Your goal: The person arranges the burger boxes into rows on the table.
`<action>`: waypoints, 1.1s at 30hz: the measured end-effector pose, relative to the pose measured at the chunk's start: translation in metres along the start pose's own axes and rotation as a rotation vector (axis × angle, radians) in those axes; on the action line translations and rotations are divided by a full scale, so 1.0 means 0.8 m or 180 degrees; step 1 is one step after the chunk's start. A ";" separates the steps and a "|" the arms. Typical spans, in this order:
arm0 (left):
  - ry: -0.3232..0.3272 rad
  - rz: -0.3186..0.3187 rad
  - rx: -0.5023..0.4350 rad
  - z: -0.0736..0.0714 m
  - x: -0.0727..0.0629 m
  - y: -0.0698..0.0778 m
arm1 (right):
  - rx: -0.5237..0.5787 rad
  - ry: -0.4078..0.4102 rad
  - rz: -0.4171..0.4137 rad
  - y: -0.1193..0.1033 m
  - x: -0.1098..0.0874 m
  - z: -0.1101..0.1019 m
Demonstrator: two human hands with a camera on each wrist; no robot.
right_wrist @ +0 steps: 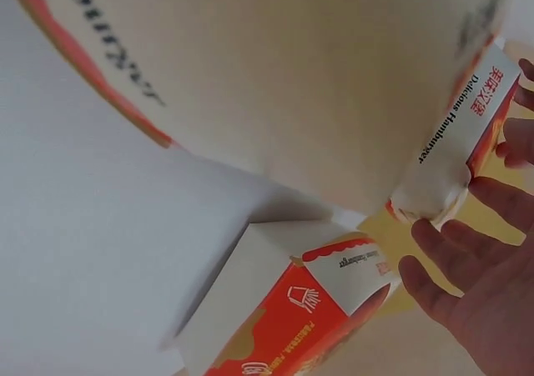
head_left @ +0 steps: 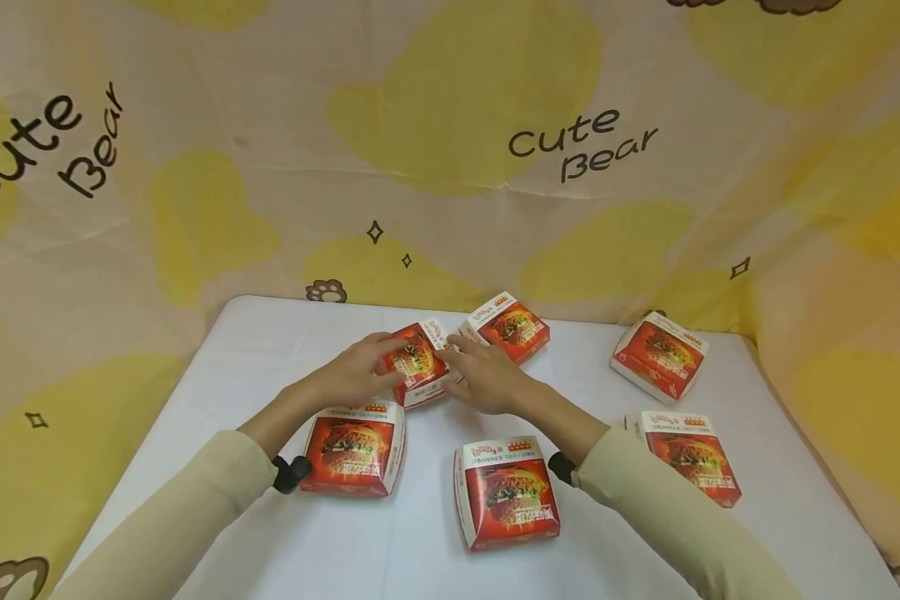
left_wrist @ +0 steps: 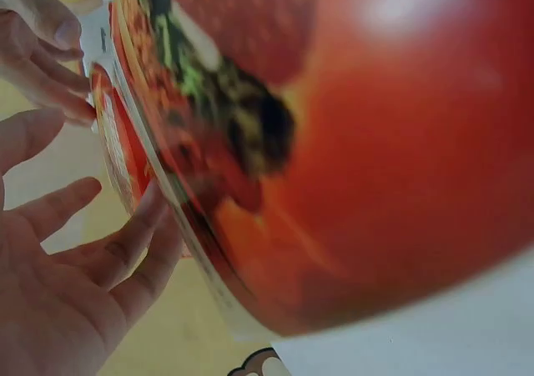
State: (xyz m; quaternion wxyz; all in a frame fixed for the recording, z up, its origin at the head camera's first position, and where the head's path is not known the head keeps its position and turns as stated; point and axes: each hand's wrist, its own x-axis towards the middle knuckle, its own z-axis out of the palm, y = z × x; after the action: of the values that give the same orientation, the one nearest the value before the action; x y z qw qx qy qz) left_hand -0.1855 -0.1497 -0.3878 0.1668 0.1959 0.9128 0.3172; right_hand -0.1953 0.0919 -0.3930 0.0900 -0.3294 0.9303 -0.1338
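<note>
In the head view a red-and-white hamburger box [head_left: 417, 354] lies toward the back of the table, between my two hands. My left hand [head_left: 360, 367] is at its left side, thumb and fingers spread; the left wrist view shows the fingertips [left_wrist: 154, 218] reaching the box's edge [left_wrist: 121, 147]. From the right, my right hand [head_left: 487, 375] reaches over the same box. Its fairly straight fingers [right_wrist: 501, 201] touch the white, printed side of that box [right_wrist: 455, 134] in the right wrist view.
Just behind on the right is another hamburger box [head_left: 516, 329]. Nearer me lie a box at the left [head_left: 352, 450] and one in the middle [head_left: 510, 492]. Two more boxes, far right [head_left: 660, 357] and near right [head_left: 690, 458], share the white table [head_left: 412, 542]. A patterned curtain [head_left: 450, 217] stands behind.
</note>
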 end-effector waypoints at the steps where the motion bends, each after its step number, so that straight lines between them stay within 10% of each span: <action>1: -0.0029 0.0029 0.0013 0.001 -0.001 0.002 | -0.0013 -0.0006 -0.0014 -0.001 0.000 0.000; 33: -0.0121 -0.0084 -0.0117 -0.002 0.002 -0.014 | 0.0046 0.0216 0.0031 0.008 -0.003 0.000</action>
State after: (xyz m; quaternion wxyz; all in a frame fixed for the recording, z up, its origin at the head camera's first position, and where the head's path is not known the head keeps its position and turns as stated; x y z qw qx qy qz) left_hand -0.1901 -0.1575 -0.3943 0.1918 0.1867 0.9060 0.3279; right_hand -0.1972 0.0986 -0.3949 0.0616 -0.3194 0.9334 -0.1512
